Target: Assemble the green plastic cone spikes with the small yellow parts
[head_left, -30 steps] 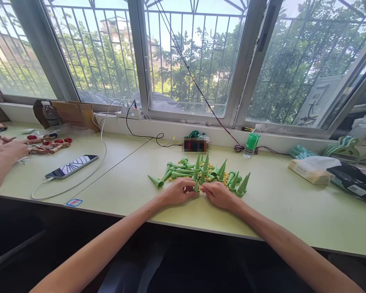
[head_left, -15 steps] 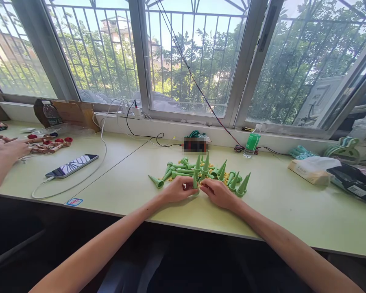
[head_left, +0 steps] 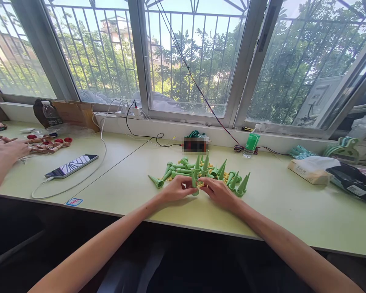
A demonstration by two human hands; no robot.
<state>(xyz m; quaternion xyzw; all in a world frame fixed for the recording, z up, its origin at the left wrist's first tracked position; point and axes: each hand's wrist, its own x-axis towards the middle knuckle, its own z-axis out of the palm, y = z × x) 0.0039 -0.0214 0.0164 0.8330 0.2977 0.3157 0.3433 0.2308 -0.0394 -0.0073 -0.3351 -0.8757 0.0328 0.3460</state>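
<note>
My left hand (head_left: 178, 189) is closed around the lower part of a green plastic watering spike (head_left: 194, 179), which stands point up. My right hand (head_left: 215, 190) pinches a small yellow plastic valve (head_left: 201, 185) close against that spike's side; whether the two touch, I cannot tell. Behind my hands lies a heap of more green spikes (head_left: 183, 171), some lying on their sides and some upright, with many small yellow pieces (head_left: 211, 167) among them. To the right of my right hand, a green spike (head_left: 243, 185) stands upright.
A co-worker's hands (head_left: 9, 149) are at the far left beside beaded items (head_left: 50, 145). A phone (head_left: 72, 166) on a white cable lies left. Behind the heap are a blurred black box (head_left: 195, 145) and a water bottle (head_left: 251, 141). A tissue pack (head_left: 309, 173) lies right.
My right hand's fingers have shifted slightly, and the yellow valve between them now shows more clearly beside the spike. The spike in my left hand has tilted a little left.
</note>
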